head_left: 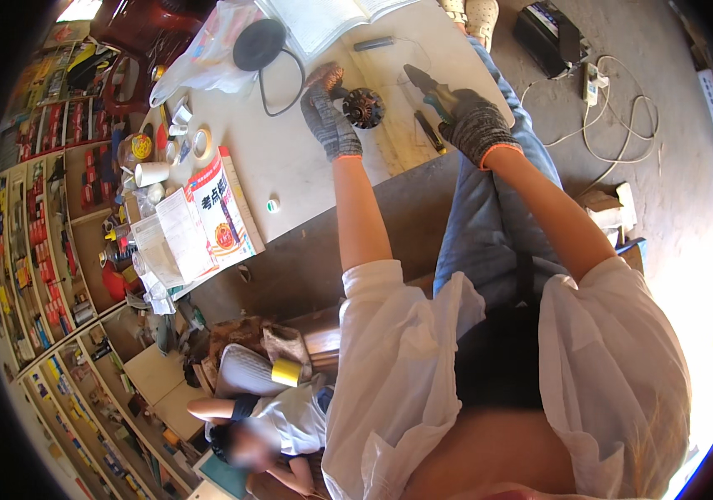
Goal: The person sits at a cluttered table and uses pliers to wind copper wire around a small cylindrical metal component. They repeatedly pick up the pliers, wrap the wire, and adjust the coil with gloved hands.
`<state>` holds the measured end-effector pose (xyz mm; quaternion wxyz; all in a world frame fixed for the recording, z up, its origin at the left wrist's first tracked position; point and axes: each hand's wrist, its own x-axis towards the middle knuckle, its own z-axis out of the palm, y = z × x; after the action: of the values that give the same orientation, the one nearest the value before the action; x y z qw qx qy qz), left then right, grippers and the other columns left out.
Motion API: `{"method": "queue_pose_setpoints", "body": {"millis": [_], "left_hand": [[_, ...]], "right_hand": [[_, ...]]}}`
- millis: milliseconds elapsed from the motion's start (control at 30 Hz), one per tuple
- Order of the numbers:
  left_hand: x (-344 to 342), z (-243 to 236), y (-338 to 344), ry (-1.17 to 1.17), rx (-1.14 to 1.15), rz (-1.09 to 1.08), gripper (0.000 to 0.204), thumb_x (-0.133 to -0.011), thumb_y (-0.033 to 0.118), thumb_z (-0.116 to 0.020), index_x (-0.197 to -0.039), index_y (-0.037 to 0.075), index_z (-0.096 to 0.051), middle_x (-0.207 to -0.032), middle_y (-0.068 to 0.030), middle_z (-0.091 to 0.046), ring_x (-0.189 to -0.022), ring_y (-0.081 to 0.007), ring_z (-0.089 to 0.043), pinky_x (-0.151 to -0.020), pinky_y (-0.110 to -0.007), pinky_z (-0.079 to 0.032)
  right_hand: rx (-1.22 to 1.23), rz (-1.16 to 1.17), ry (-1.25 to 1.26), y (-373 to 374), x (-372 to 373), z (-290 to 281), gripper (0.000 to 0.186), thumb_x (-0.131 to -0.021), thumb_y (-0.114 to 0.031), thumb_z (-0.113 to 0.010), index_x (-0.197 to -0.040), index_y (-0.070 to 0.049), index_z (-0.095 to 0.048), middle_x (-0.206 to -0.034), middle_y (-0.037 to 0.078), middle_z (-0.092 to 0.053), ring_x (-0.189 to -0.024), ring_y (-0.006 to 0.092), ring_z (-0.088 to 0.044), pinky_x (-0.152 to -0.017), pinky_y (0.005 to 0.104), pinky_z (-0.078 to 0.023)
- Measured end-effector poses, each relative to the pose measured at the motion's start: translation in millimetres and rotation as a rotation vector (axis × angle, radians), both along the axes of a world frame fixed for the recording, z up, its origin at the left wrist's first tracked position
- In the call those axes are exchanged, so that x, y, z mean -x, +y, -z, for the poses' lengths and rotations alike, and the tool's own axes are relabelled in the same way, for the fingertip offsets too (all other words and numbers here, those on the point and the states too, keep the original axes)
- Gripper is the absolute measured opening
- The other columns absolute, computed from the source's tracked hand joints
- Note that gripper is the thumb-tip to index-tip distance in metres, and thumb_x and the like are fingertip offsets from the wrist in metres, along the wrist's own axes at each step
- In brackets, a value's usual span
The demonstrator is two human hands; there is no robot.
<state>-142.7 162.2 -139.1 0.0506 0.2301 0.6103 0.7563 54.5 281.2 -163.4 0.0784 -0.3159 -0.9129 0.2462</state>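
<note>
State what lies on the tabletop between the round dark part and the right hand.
In the head view, a slim black-and-yellow item lies between the round dark part and the right hand.

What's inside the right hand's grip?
Pliers: the dark head sticks out past the gloved right hand, with a little green handle showing. The rest of the handles is covered, so their ends can't be seen.

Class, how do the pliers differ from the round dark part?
The pliers are long and tapered; the round dark part is roughly circular. The pliers are gripped by the right hand, while the round dark part is at the left hand. Both appear over the pale tabletop.
</note>
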Motion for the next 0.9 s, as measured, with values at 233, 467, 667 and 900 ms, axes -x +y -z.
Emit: {"method": "queue_pose_setpoints", "body": {"millis": [233,467,667,900], "left_hand": [[-29.5,-32.5,-30.2,-0.097,-0.027,0.001,0.026,-0.084,0.019,-0.052,-0.094,-0.002,-0.063,-0.086,-0.0086,-0.062,-0.075,-0.0149,-0.054,-0.075,-0.028,-0.043],[-59.7,-63.1,-36.1,-0.181,-0.126,0.092,0.024,-0.085,0.018,-0.052,-0.095,-0.001,-0.063,-0.092,-0.0054,-0.061,-0.082,-0.0143,-0.055,-0.075,-0.029,-0.043],[-101.5,-86.7,-49.8,0.116,-0.044,0.051,0.026,-0.088,0.019,-0.053,-0.106,0.0,-0.053,-0.09,-0.0099,-0.06,-0.072,-0.014,-0.058,-0.076,-0.03,-0.044],[-117.3,-123.0,-63.7,0.942,0.417,-0.063,0.032,-0.077,0.014,-0.068,-0.104,0.006,-0.053,-0.095,-0.009,-0.064,-0.094,-0.0243,-0.06,-0.104,-0.047,-0.027]], "right_hand": [[-0.153,-0.068,0.021,-4.6,1.0,-9.7,0.049,-0.079,-0.042,-0.06,-0.106,-0.001,-0.063,-0.114,0.018,-0.057,-0.104,0.0305,-0.054,-0.093,0.0369,-0.04],[-0.135,-0.053,0.352,6.7,-4.3,1.1,0.038,-0.085,-0.037,-0.056,-0.1,-0.004,-0.067,-0.113,0.015,-0.059,-0.105,0.0298,-0.053,-0.093,0.0398,-0.039],[-0.03,-0.198,0.57,-3.6,-22.3,-104.3,0.025,-0.083,-0.015,-0.06,-0.106,-0.009,-0.063,-0.104,0.011,-0.063,-0.093,0.0287,-0.059,-0.08,0.0353,-0.047],[1.382,-0.078,0.664,-15.4,-35.9,-157.4,0.029,-0.088,-0.025,-0.059,-0.105,-0.002,-0.061,-0.095,0.008,-0.064,-0.081,0.0125,-0.06,-0.069,0.0242,-0.049]]}}
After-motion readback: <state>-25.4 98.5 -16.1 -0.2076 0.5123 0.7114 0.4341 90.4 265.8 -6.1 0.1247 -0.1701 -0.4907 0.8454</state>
